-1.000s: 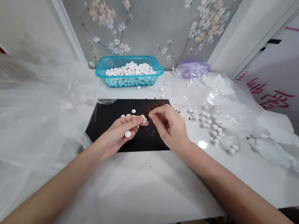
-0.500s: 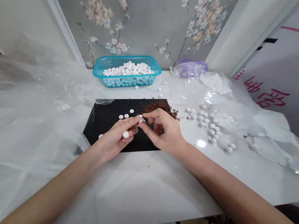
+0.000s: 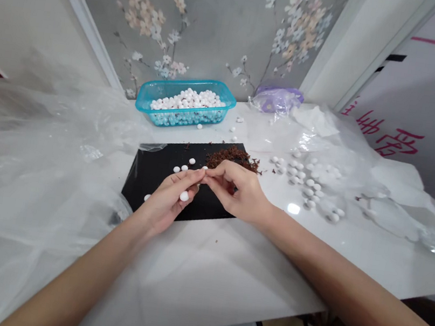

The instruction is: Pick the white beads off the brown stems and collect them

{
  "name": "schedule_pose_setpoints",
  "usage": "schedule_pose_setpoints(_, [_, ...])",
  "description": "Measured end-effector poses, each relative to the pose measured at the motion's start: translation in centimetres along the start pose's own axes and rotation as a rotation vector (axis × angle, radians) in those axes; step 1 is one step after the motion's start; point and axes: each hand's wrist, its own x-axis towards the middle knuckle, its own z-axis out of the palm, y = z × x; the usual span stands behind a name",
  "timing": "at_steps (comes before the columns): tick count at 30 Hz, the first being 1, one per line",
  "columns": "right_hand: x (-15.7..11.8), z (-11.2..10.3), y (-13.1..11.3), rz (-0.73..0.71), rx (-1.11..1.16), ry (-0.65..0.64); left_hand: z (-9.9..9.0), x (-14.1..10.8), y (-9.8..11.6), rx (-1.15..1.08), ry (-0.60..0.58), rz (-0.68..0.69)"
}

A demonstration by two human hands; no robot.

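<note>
My left hand (image 3: 169,196) is closed above the black board. One small white ball (image 3: 184,196) rests in its curled fingers, and another white ball (image 3: 205,168) shows only in part at the thumb and fingertip. My right hand (image 3: 245,191) meets it there, thumb and index finger pinched together against the left fingertips. What the right fingertips grip is hidden. Just beyond that hand lies a heap of small reddish-brown bits (image 3: 229,156) on the board (image 3: 211,205). Several loose white balls (image 3: 184,168) sit on the board left of the heap.
A blue plastic basket (image 3: 183,117) full of white balls stands at the back, by the flowered wall. More white balls (image 3: 299,174) are scattered at right. Clear plastic sheeting (image 3: 36,174) covers the left side. A purple bag (image 3: 278,100) lies at the back right.
The right thumb and index finger have closed in at the left fingertips, so the ball between them is now mostly covered. Otherwise the hands stay in place.
</note>
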Motion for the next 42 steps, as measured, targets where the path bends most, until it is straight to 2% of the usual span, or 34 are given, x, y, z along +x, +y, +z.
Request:
schedule_pose_setpoints(5, [0.2, -0.3, -0.2, 0.031, 0.037, -0.009, -0.7, 0.2, 0.9, 0.186, 0.020, 0.074])
schedule_pose_setpoints(9, [0.6, -0.9, -0.1, 0.156, 0.092, 0.035, -2.2, 0.7, 2.1, 0.403, 0.179, 0.198])
schedule_pose_setpoints(11, [0.9, -1.5, 0.6, 0.232, 0.036, 0.102, -3.2, 1.0, 2.5, 0.537, 0.252, 0.234])
schedule_pose_setpoints(13, [1.2, -2.1, 1.5, 0.316, -0.081, 0.132, -4.0, 1.2, 2.7, 0.656, 0.274, 0.232])
schedule_pose_setpoints(15, [1.5, -2.8, 2.5, 0.397, -0.199, 0.085, -4.7, 1.2, 2.9, 0.746, 0.268, 0.210])
schedule_pose_setpoints(20, [1.6, -3.4, 3.2, 0.524, -0.383, -0.221, -5.9, 1.4, 3.0, 0.900, 0.252, 0.147])
schedule_pose_setpoints(22, [1.5, -3.1, 3.0, 0.543, -0.445, -0.301, -6.3, 1.6, 2.9, 0.913, 0.234, 0.118])
schedule_pose_setpoints(24, [1.4, -2.6, 2.8, 0.551, -0.493, -0.329, -6.5, 1.7, 2.9, 0.912, 0.223, 0.100])
schedule_pose_setpoints(31, [1.1, -1.8, 2.8, 0.560, -0.529, -0.303, -6.2, 1.3, 3.5, 0.929, 0.152, 0.058])
schedule_pose_setpoints(37, [0.8, -1.4, 3.2, 0.505, -0.530, -0.255, -6.4, 1.2, 3.8, 0.922, 0.003, 0.047])
schedule_pose_setpoints(39, [0.8, -1.3, 2.9, 0.493, -0.529, -0.222, -6.1, 1.2, 3.8, 0.873, 0.010, 0.027])
schedule_pose_setpoints(42, [0.8, -1.3, 2.3, 0.466, -0.526, -0.179, -5.4, 1.0, 3.7, 0.690, 0.115, 0.031])
